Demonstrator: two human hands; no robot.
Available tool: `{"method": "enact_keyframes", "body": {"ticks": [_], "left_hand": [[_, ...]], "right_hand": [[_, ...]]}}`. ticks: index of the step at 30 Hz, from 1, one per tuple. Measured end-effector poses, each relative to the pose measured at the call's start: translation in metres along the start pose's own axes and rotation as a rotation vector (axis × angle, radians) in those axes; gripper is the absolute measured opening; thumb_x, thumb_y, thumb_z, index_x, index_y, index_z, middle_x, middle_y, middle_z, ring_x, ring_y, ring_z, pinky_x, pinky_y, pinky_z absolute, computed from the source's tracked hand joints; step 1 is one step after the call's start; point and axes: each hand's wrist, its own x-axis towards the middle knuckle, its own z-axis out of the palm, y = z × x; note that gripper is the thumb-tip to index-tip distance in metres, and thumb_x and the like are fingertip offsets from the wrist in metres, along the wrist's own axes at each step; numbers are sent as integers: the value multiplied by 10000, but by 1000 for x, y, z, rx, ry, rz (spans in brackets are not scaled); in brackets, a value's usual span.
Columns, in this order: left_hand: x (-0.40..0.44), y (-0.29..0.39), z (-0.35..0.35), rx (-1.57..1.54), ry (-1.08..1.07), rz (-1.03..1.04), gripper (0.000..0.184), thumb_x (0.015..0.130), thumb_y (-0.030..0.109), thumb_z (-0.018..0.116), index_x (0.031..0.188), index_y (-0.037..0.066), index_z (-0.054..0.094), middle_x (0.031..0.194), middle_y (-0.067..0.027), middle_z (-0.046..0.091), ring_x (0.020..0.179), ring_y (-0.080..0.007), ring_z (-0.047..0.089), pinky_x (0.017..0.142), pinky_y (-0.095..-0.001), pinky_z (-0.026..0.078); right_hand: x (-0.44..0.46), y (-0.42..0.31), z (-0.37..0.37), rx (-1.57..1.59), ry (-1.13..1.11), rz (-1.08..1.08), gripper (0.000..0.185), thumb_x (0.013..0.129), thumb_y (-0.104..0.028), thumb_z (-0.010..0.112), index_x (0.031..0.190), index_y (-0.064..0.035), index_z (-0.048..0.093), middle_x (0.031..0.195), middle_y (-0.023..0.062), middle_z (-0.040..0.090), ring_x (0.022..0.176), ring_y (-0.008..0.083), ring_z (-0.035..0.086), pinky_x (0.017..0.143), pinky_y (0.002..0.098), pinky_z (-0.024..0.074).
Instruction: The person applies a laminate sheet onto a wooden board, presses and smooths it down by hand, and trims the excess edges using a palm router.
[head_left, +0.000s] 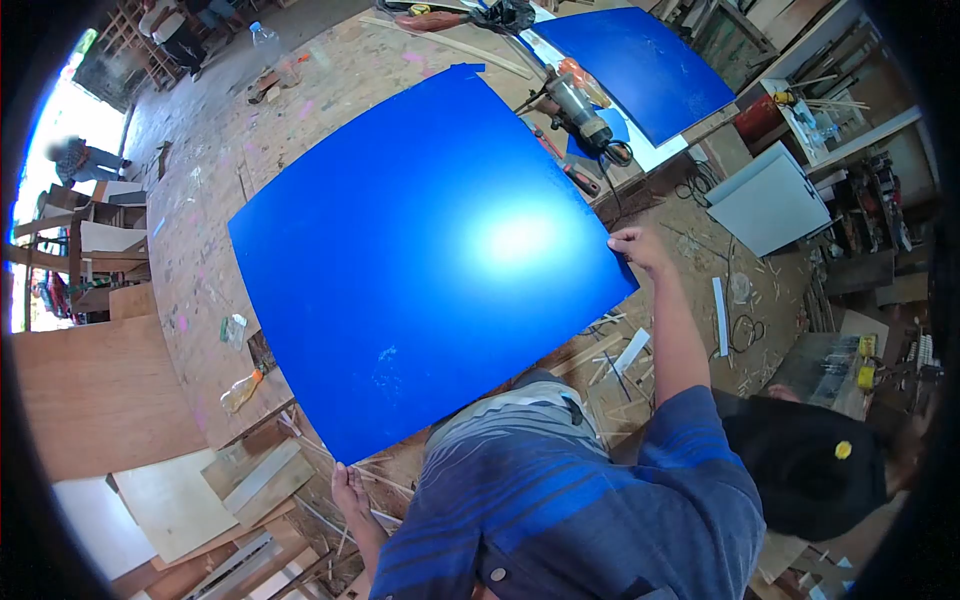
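A large glossy blue sheet (pixel 400 240) lies tilted over the worktable and reaches toward my body. My right hand (pixel 640 248) pinches its right edge close to the near right corner. At the near left corner, my left hand (pixel 350 490) holds the edge, with the fingers partly hidden by the sheet. Just beyond the right edge sits a power tool (pixel 578 112) with a cord, and a red and black hand tool (pixel 580 180) is beside it. A second blue sheet (pixel 635 70) rests at the far right of the table.
The worktable (pixel 200 250) carries a plastic bottle (pixel 266 42) and scraps. Boards (pixel 170 500) are stacked at the lower left. A person in dark clothing (pixel 800 460) is close on my right; others are farther off at the upper left. Offcuts litter the floor.
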Motion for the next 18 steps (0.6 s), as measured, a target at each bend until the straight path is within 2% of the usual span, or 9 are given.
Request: {"method": "enact_keyframes", "body": {"ticks": [3,6,12,15,18], "left_hand": [[5,-3,-8,1,-72,10,215,1081,160,734,1248,27,706,994,-15,749,839,-128,714,837,-277,638],[-5,1,5,-4,45,-22,198,1080,169,738,1223,36,706,990,-20,750,867,-133,714,824,-282,632],[-3,-6,2,-2,-16,22,221,1063,176,767,1227,40,710,986,-20,750,880,-131,712,841,-303,631],[3,-13,-5,0,-5,43,225,1056,177,776,1227,46,709,983,-19,749,880,-134,712,860,-312,628],[3,-13,-6,-2,-9,29,225,1054,181,780,1220,47,711,978,-18,745,878,-140,716,867,-322,626]], "right_hand": [[-6,1,2,-33,36,-11,232,965,-204,845,1134,-47,853,983,31,805,841,138,702,765,336,550],[5,16,2,26,38,-18,248,945,-201,852,1112,-19,862,986,50,820,865,142,716,782,339,550],[2,14,5,53,39,-54,251,953,-198,837,1099,4,855,982,48,810,867,125,699,807,337,553],[8,15,1,-45,5,-45,279,972,-180,838,1175,12,838,1001,64,806,873,161,725,806,351,584],[4,12,4,60,3,5,276,984,-184,828,1196,-7,839,1022,46,806,885,149,717,818,336,572]]}}
